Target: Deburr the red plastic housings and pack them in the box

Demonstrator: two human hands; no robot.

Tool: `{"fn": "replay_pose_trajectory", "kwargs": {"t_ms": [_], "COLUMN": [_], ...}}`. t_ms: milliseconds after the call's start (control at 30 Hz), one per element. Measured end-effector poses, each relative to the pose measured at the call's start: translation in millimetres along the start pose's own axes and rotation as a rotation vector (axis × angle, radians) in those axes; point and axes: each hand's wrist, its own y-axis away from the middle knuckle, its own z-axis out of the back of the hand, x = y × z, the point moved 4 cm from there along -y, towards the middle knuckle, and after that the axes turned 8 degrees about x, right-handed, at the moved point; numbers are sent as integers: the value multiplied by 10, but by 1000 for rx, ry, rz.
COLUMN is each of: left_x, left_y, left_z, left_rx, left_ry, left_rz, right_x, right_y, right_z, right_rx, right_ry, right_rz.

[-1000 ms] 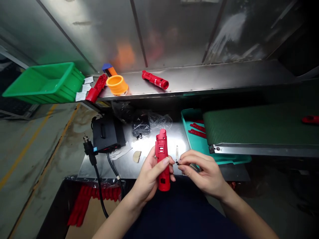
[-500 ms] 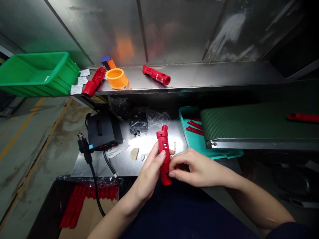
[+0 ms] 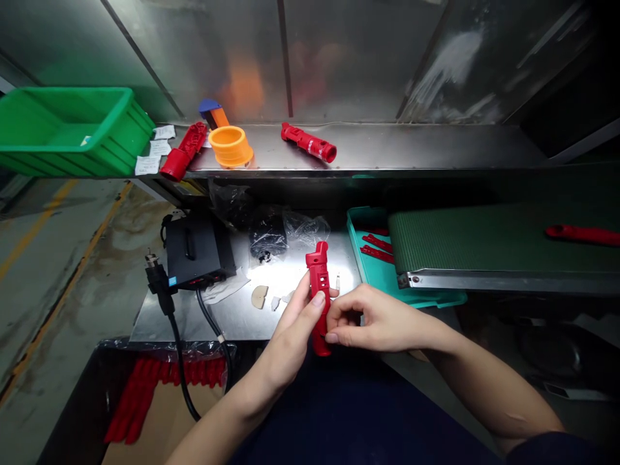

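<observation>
My left hand [image 3: 290, 339] is wrapped round a red plastic tubular housing [image 3: 318, 274], thumb along its front. It stands nearly upright, with an angled head at the top and small openings below it. Against its lower right side, my right hand [image 3: 380, 320] has thumb and forefinger pinched together. Whatever these fingertips hold, if anything, is too small to make out. Beyond my hands, a beige rounded piece [image 3: 259, 296] and small white scraps [image 3: 276, 303] lie on the metal bench [image 3: 194, 323].
Red housings [image 3: 309, 142] and an orange ring [image 3: 230, 147] sit on the shelf near a green bin [image 3: 111, 139]. A black box [image 3: 196, 248] with a cable stands left. Right are a turquoise tray [image 3: 356, 242] and green conveyor [image 3: 465, 239]. A crate [image 3: 72, 400] holds red parts.
The view has shifted slightly. My left hand keeps its hold on the housing, while my right fingertips stay at its lower side; the dark spot beside them is now mostly covered.
</observation>
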Motion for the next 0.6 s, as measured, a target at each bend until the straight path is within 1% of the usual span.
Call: {"fn": "replay_pose_trajectory", "kwargs": {"t_ms": [100,333,500,600], "left_x": [10,56,48,25], "left_y": [0,-9,-35,-54], "left_z": [5,62,50,23], "left_rx": [35,43,30,25], "left_ry": [-25,-33,23,80], "left_rz": [17,13,-6,-8], "right_x": [1,-16,-78,-106], "right_y": [-8,-11,-26,-22], "right_z": [0,-20,-31,-40], "right_rx": [-15,-113,-259,-354], "right_ry": [11,-2,-56,-22], "right_rz": [3,32,39,91]}}
